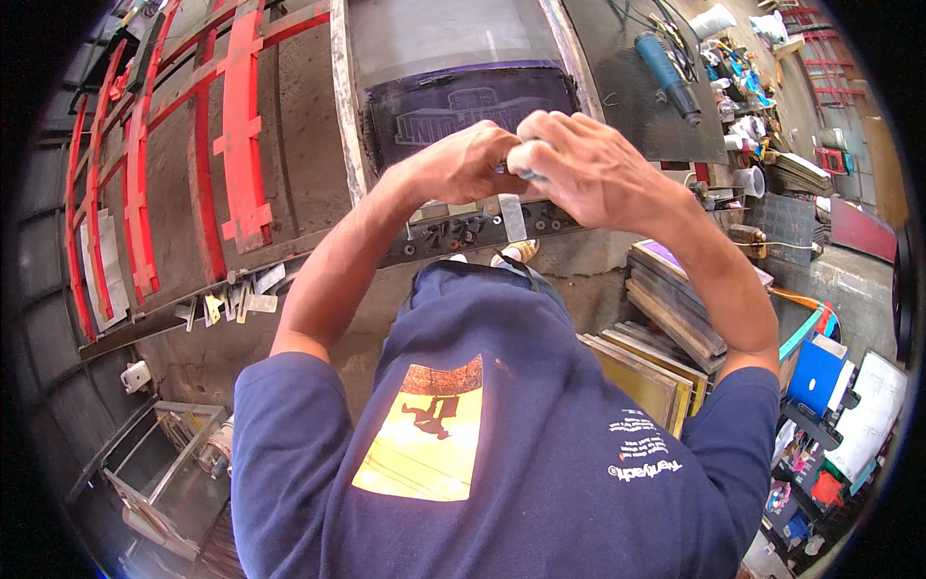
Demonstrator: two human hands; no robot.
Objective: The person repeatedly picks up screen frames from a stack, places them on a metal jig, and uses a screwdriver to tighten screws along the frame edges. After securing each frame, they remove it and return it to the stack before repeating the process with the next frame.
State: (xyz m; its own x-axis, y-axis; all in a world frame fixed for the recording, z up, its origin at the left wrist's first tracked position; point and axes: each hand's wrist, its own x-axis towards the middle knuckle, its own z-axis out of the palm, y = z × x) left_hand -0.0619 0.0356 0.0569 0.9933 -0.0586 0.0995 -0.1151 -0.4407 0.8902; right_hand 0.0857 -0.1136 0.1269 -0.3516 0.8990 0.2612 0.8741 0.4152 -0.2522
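My left hand (461,162) and my right hand (593,172) are brought together in front of me, fingers curled inward and meeting. Between them sits something small that I cannot make out; a bit of blue-green shows at the right fingers. Below and beyond the hands lies a screen-printing frame (344,96) with pale bars. Its mesh carries a dark purple panel (473,104) with outlined lettering. A flat light metal strip (513,218) shows under the hands, beside several small dark bolts and washers (453,233) along the table's near edge.
Red slatted racks (241,125) fill the left of the table. On a dark board at the right lies a blue heat-gun-like tool (666,77) with its cable. Stacked frames (666,309) stand by my right elbow. Metal scraps (241,297) hang over the table's left edge.
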